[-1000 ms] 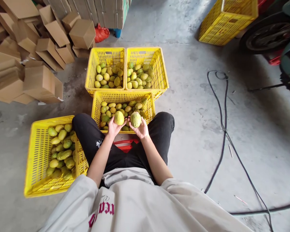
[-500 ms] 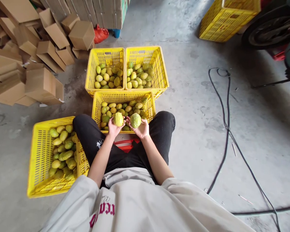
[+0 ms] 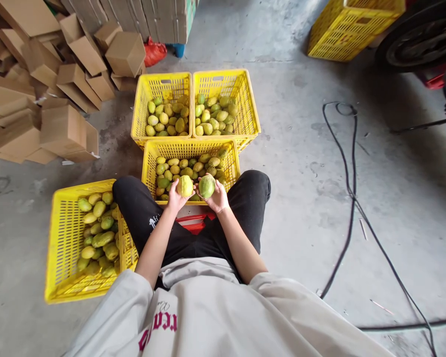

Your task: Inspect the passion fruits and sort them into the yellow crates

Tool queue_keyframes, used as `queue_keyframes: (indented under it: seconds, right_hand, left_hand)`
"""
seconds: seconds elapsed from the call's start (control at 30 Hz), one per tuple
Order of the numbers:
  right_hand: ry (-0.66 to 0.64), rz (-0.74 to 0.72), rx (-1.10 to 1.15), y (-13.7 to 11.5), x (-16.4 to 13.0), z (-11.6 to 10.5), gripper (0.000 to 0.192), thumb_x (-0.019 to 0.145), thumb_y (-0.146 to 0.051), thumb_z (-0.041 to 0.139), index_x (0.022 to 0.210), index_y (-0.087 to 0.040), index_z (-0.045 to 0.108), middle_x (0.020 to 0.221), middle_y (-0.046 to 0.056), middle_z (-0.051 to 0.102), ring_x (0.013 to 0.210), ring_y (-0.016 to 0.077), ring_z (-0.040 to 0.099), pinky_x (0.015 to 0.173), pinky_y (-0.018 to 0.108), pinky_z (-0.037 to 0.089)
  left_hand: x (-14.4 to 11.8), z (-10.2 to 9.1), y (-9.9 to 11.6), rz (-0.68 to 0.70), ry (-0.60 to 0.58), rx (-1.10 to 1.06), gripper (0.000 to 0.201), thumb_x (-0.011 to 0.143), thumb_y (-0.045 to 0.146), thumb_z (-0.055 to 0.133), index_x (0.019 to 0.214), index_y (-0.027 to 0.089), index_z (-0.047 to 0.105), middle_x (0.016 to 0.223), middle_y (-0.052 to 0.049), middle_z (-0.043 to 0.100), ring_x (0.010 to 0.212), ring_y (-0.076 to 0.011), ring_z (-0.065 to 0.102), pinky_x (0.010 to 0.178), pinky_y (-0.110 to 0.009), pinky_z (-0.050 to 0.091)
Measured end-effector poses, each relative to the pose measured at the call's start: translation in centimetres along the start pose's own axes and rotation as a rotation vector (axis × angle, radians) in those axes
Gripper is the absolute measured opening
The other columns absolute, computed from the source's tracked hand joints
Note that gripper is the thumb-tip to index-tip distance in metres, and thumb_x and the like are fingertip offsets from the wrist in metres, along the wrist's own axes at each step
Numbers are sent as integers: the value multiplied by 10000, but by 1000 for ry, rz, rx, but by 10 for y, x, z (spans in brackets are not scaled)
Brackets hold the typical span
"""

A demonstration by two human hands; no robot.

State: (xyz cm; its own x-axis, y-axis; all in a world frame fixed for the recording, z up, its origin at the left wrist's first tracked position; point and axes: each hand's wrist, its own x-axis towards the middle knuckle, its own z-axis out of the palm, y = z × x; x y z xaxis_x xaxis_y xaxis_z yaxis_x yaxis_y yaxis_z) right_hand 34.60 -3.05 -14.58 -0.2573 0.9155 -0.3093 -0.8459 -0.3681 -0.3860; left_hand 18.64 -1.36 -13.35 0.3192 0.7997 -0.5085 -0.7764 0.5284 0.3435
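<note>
Grey concrete floor [image 3: 290,163], cardboard boxes [image 3: 40,89], black cable [image 3: 351,198]

Bare forearms extended forward between the knees, left hand [image 3: 175,198] and right hand [image 3: 218,199] cupped palms-up, side by side

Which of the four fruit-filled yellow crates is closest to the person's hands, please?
The crate between the knees; both hands hold fruit right above its near rim.

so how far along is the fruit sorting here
Looks midway. Done: the two far crates and the crate by the left knee already hold fruit. In hand: the left hand holds a yellowish fruit, the right hand a greener one. Left: the crate in front is still well stocked.
</note>
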Motion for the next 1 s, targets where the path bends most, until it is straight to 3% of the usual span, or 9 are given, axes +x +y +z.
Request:
queue_keyframes:
  seconds: [0.1,0.2,0.37,0.47,0.57,0.73,0.87,1.0]
  right_hand:
    - [-41,-21,-19,-3,-1,5,408,763,-387,524,1153,-270,552,1151,41,651,1129,243,591,896,470,527]
    - [-57,-18,-46,-1,0,3,438,744,-324,558,1180,-279,539,1152,34,651,1107,227,600,882,441,535]
    - [-74,45,-35,3,0,-5,476,756,-358,628,1213,-330,497,1036,0,667,928,176,652,705,321,575]
    - [-22,58,-36,3,0,-6,477,754,-336,643,1204,-348,486,1010,-12,666,871,154,653,633,272,568]
    - [12,65,-8,0,-1,-4,415,776,-363,596,1179,-332,501,1005,-5,671,915,177,652,689,334,583]
    - [-53,27,76,-4,-2,1,374,773,-350,505,1137,-272,546,1070,42,672,1035,226,631,839,477,551]
    - [-39,58,44,-2,-1,4,291,820,-325,518,1098,-249,557,1083,47,673,1061,213,625,883,475,538]
    - [41,123,26,-1,1,-1,256,835,-377,566,1045,-232,567,967,33,698,951,195,661,778,387,589]
  left_hand:
    - [-3,2,3,9,-81,-36,430,888,380,360,1118,125,618,1063,-136,660,908,-222,639,730,-338,526]
    - [-4,3,4,27,-107,-40,417,900,341,339,1148,144,611,1080,-119,654,944,-211,629,756,-330,524]
    - [-4,2,3,-9,-42,12,358,912,395,395,1054,171,636,904,-95,655,709,-155,601,522,-221,445]
    - [-3,2,0,-34,-44,26,325,907,395,412,995,177,637,875,-89,647,649,-140,575,486,-209,416]
    - [-3,3,-1,-43,-43,18,369,899,427,404,1012,163,635,898,-106,653,699,-166,604,531,-236,456]
    - [-1,1,2,-9,17,-39,432,898,360,323,1141,140,605,960,-131,663,851,-210,643,678,-304,524]
    - [0,-2,2,41,37,-54,384,917,341,344,1133,148,596,975,-116,670,915,-205,643,747,-314,533]
    - [-1,-2,-1,8,79,-14,346,915,358,420,1102,126,596,913,-111,661,810,-191,646,690,-286,529]
